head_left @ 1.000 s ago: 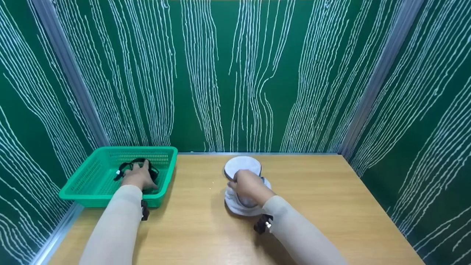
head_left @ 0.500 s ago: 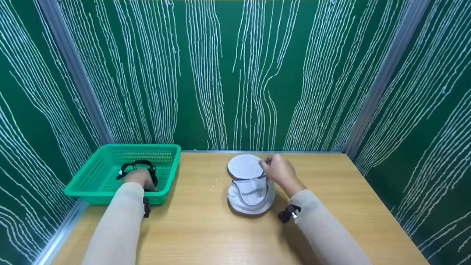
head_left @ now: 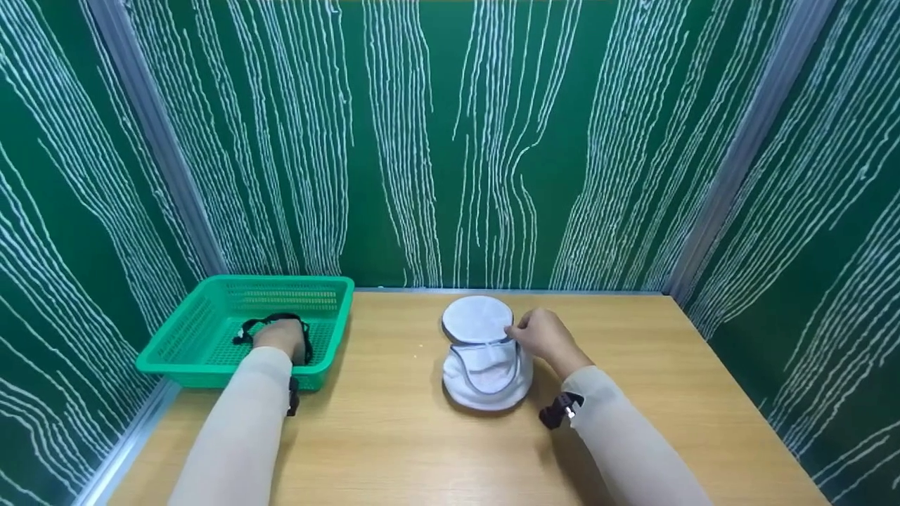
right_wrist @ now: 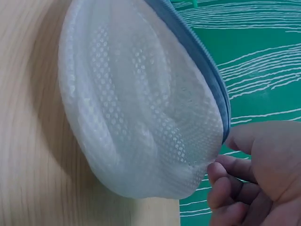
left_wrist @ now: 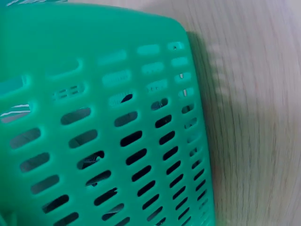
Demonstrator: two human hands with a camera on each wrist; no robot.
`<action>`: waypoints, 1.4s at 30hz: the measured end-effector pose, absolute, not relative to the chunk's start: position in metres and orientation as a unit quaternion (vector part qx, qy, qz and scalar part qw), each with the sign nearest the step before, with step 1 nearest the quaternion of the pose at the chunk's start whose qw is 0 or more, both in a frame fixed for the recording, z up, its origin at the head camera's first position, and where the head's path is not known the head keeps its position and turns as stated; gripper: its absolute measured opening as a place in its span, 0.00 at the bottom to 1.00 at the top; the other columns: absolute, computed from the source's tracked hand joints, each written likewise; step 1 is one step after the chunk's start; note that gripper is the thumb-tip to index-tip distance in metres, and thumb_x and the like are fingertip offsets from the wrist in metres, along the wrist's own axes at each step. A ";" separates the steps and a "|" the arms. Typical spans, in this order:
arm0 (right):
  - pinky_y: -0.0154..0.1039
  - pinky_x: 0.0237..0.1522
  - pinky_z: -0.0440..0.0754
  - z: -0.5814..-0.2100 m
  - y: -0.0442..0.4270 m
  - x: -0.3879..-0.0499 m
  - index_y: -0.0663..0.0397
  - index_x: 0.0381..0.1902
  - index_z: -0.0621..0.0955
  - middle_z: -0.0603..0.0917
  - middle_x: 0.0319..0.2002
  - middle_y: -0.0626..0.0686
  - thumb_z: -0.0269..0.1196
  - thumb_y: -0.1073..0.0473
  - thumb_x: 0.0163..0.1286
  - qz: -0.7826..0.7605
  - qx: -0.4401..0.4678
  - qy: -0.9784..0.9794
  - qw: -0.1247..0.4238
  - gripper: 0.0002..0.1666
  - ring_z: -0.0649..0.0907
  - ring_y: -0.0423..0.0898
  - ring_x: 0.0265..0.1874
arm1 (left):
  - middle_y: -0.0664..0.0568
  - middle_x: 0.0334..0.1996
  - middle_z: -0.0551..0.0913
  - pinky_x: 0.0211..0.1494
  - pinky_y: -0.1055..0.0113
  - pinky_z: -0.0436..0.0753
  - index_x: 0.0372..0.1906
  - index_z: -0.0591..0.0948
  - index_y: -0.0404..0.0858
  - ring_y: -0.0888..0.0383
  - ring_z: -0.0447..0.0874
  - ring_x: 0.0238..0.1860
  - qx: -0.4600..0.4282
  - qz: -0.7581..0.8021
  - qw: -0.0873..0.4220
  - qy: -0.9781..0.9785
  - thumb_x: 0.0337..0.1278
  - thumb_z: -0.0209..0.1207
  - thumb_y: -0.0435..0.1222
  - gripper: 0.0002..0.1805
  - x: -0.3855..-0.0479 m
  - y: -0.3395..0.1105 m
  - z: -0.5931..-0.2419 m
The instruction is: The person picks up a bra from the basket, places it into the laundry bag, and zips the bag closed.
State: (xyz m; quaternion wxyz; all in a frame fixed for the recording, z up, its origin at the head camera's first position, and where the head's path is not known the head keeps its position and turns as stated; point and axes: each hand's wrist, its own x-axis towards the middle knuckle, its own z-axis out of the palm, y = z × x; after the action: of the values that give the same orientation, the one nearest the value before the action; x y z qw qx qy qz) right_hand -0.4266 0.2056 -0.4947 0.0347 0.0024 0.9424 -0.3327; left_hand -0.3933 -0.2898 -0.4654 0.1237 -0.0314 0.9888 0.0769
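A white mesh laundry bag (head_left: 489, 390) with a grey-blue zip (right_wrist: 202, 61) stands on the table, its round lid (head_left: 478, 320) folded back toward the wall. At the bag's right side, my right hand (head_left: 547, 336) pinches the edge near the end of the zip between thumb and forefinger. My left hand (head_left: 283, 339) reaches down into a green plastic basket (head_left: 246, 369), over a thing with black straps (head_left: 246, 328). The left fingers are hidden from the head view. In the left wrist view the basket's slotted wall (left_wrist: 94, 37) covers the hand, with dark patches behind the slots.
The wooden table (head_left: 394, 436) meets a green wall (head_left: 394, 176) with white wavy lines at the back. Similar panels stand at both sides, with metal posts (head_left: 752, 140) in the corners. The basket sits at the table's left side.
My right hand has moved from over the bag to its right edge and pinches there. My left hand has sunk deeper into the basket among the black straps. The view has shifted slightly.
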 end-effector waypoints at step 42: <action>0.46 0.54 0.94 -0.503 0.208 -0.426 0.63 0.48 0.94 0.94 0.51 0.64 0.70 0.68 0.79 -0.393 0.017 0.919 0.039 0.07 0.91 0.56 0.52 | 0.29 0.52 0.91 0.43 0.47 0.85 0.39 0.86 0.33 0.46 0.84 0.41 -0.035 0.120 0.048 0.991 0.73 0.62 0.23 0.06 -0.413 -0.306 -0.489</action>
State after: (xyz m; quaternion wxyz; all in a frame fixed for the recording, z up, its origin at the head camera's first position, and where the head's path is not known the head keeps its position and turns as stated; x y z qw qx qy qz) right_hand -0.4261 0.2077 -0.5032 0.0390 0.0172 0.9185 -0.3931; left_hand -0.4128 -0.3064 -0.4894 0.0483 -0.0355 0.9909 0.1205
